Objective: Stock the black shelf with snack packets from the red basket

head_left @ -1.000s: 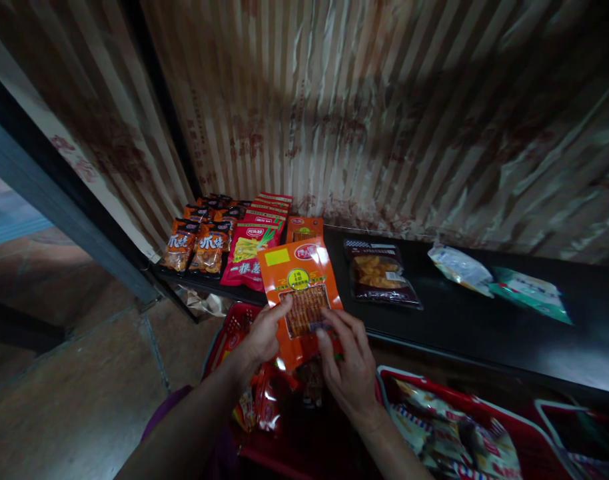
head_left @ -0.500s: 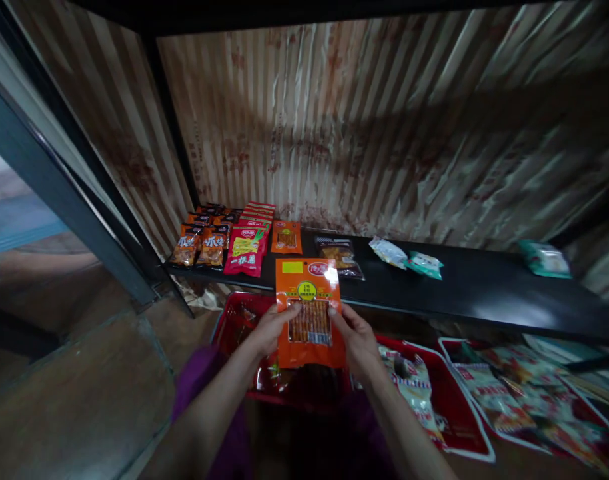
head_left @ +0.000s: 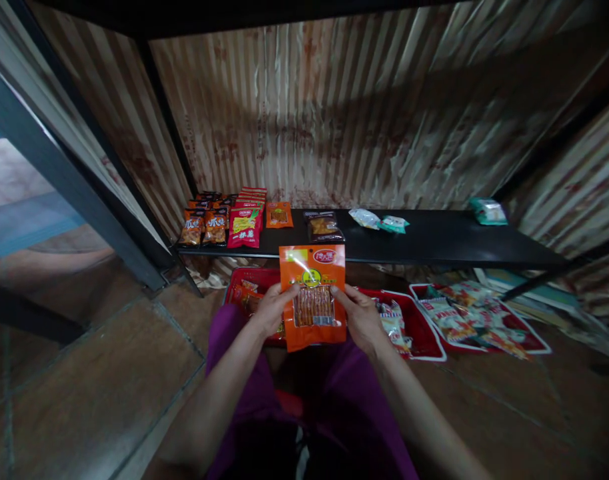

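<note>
Both my hands hold an orange snack packet [head_left: 313,297] upright in front of me, above my lap. My left hand [head_left: 272,310] grips its left edge with thumb on the front. My right hand [head_left: 360,320] grips the right edge the same way. The packet has a clear window showing reddish sticks. Behind it runs a low black shelf [head_left: 434,243]. A matching orange packet [head_left: 278,215] lies on that shelf beside red packets [head_left: 244,223] and dark orange ones [head_left: 203,225].
A dark packet [head_left: 323,227], two pale packets [head_left: 377,220] and a green one [head_left: 488,211] lie along the shelf. Red baskets [head_left: 419,333] with snack packets sit on the brown tiled floor under it. A striped covering hangs behind. A dark post [head_left: 59,180] stands left.
My view has pulled back and away from the shelf. Both hands drew the orange packet toward me and my right hand shifted to grip its right edge.
</note>
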Demonstrator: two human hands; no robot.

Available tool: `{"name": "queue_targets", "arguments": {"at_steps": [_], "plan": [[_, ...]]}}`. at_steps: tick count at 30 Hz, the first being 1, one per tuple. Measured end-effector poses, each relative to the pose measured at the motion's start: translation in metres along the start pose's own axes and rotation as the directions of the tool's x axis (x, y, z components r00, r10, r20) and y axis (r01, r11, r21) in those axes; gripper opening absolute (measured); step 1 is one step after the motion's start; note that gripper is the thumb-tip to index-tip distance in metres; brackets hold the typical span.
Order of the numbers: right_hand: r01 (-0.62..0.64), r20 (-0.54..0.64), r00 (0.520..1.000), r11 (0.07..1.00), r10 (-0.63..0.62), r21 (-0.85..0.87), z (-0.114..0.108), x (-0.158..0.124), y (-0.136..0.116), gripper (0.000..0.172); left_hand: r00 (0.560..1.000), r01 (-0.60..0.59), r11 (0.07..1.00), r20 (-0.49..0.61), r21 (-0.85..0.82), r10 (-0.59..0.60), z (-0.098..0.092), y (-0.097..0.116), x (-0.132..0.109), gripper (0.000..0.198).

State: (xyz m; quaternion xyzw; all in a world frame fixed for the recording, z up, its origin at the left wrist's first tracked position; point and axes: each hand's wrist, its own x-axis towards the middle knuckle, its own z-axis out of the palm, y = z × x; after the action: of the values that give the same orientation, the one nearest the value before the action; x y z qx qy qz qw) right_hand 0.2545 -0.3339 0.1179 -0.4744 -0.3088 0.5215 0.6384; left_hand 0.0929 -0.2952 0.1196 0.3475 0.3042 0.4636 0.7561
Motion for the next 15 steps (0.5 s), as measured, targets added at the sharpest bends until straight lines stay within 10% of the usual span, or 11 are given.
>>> {"name": "queue_targets", "arguments": {"at_steps": [15], "plan": [[-0.022, -0.053, 0.998, 0.998, 0.025, 0.054, 0.009, 0.006, 0.002, 0.032, 0.989, -0.03, 0.998, -0.149, -0.059, 0.021, 0.002, 0.001, 0.007, 0.037]]}}
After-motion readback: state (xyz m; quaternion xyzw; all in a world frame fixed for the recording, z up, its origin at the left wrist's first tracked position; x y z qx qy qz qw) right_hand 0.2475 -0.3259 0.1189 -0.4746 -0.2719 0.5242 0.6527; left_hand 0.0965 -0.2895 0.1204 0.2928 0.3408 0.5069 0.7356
